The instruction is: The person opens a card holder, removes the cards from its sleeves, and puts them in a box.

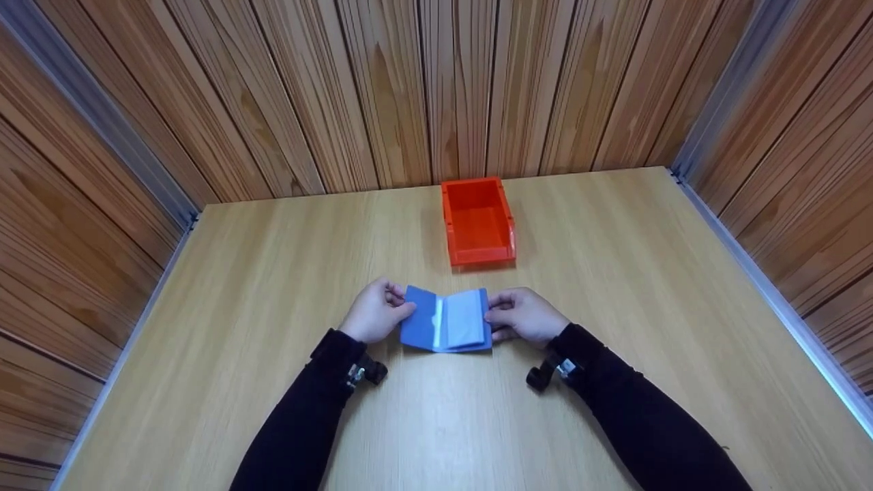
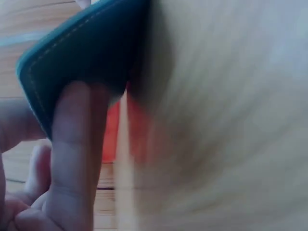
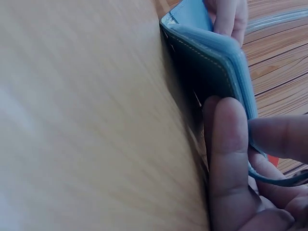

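A blue card holder (image 1: 421,318) with stitched edges is spread open low over the table, in the middle of the head view. Clear plastic sleeves (image 1: 465,318) form a thick stack on its right half. My left hand (image 1: 374,312) pinches the left cover's outer edge, thumb on the inner face and fingers behind. At the opposite edge, my right hand (image 1: 530,316) grips the right cover along with the sleeves. In the right wrist view a narrow strap (image 3: 279,181) sticks out from the card holder beside the fingers. The left wrist view shows the cover's stitched outer side (image 2: 72,62).
Beyond the card holder, an orange-red open-front bin (image 1: 480,256) stands near the back of the wooden table (image 1: 273,273). Wood-plank walls (image 1: 395,95) enclose the table at the back and both sides. Each wrist wears a strapped-on camera (image 1: 374,372).
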`<control>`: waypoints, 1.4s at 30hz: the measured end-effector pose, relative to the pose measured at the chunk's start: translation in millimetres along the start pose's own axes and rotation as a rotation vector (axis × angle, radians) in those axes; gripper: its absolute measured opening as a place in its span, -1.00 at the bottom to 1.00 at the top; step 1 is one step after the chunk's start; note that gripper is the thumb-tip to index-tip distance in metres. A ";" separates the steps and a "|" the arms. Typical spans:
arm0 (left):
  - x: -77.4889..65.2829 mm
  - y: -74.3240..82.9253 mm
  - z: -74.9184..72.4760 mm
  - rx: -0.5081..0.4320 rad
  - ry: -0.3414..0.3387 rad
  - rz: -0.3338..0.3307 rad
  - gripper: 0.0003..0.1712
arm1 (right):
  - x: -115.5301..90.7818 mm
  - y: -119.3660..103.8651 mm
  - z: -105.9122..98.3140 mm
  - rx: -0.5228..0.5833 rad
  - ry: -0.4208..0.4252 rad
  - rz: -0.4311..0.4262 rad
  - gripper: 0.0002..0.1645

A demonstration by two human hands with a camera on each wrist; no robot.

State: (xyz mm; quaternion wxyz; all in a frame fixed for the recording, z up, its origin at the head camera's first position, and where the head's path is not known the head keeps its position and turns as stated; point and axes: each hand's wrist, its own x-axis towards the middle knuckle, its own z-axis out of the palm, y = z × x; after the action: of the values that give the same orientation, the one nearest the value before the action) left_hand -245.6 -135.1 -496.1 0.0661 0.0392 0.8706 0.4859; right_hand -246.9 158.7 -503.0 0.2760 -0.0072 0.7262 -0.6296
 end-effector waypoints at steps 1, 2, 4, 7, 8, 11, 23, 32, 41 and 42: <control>1.3 -2.5 -0.2 -0.050 -0.013 -0.028 -0.69 | 0.3 0.2 0.2 -0.002 0.001 0.000 -0.63; 2.3 -4.7 -0.4 -0.099 -0.032 -0.060 -0.64 | 0.6 0.4 0.4 -0.004 0.003 0.000 -0.63; 3.7 -9.1 -1.0 -0.170 -0.078 -0.121 -0.53 | 1.2 1.2 0.6 -0.008 0.004 -0.003 -0.63; 5.4 -15.9 -1.1 -0.267 -0.149 -0.185 -0.47 | 1.8 2.1 0.8 -0.009 0.007 -0.005 -0.61; 6.0 -18.2 -1.0 -0.310 -0.173 -0.194 -0.48 | 2.0 2.5 0.6 -0.009 0.003 -0.010 -0.60; 6.9 -23.6 -0.3 -0.444 -0.235 -0.202 -0.56 | 2.1 3.0 0.0 -0.008 0.002 -0.015 -0.59; 5.3 -26.7 -3.7 -0.484 -0.297 -0.169 -0.77 | 1.2 1.9 0.3 -0.029 0.006 -0.013 -0.56; 7.3 -29.8 -4.5 -0.474 -0.280 -0.172 -0.76 | 0.1 -1.0 -0.1 -0.100 0.038 -0.012 -0.54; 7.0 -29.3 -4.8 -0.452 -0.301 -0.143 -0.74 | -3.7 -5.0 -2.8 -0.177 0.040 -0.043 -0.56; 6.9 -29.3 -4.9 -0.457 -0.307 -0.138 -0.74 | -4.5 -6.3 -4.1 -0.194 0.043 -0.047 -0.56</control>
State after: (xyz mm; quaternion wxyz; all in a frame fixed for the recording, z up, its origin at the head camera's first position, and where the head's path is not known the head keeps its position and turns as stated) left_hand -253.3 -153.7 -519.0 0.2371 0.0368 0.7190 0.6523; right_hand -246.9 162.8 -495.2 0.2435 -0.0376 0.7892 -0.5625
